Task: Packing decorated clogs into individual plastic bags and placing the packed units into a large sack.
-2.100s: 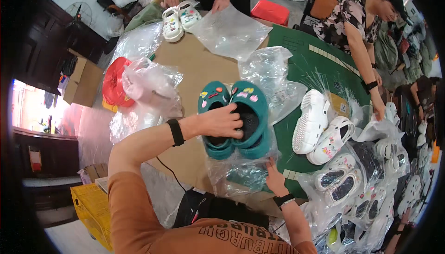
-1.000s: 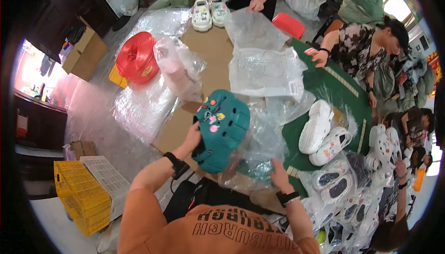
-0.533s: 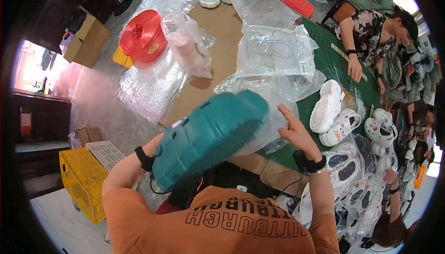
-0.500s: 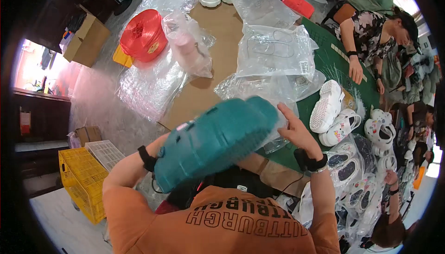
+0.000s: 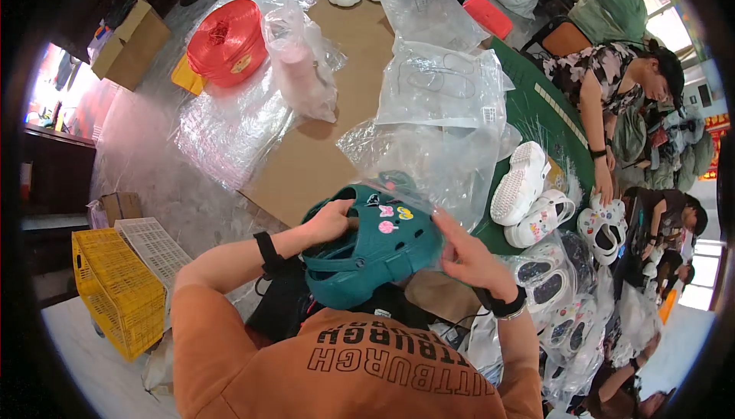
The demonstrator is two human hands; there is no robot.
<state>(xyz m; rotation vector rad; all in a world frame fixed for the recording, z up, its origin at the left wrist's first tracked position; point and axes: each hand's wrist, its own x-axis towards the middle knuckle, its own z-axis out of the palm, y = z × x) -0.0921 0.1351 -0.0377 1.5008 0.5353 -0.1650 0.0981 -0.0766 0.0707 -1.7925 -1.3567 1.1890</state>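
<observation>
A pair of teal clogs (image 5: 375, 254), the upper one dotted with small coloured charms, is held in front of my body. My left hand (image 5: 331, 221) grips them with its fingers inside the foot opening. Beside the toe end is my right hand (image 5: 468, 254), its fingers bent round the edge of a clear plastic bag (image 5: 436, 166). The film lies against the toe and stretches back over the table; exactly how far it covers the clogs is hard to tell.
On the table lie more clear bags (image 5: 440, 82), white clogs (image 5: 522, 182), a red twine roll (image 5: 227, 42) and a wrapped pink object (image 5: 298, 63). Bagged clogs (image 5: 543, 277) are piled at right. A yellow crate (image 5: 115, 293) stands at left. A co-worker's hand (image 5: 603, 178) touches another white clog.
The teal clogs have turned from soles and sides showing to charms facing up. My left hand now shows at their opening. The co-worker's hand has moved down to a white clog.
</observation>
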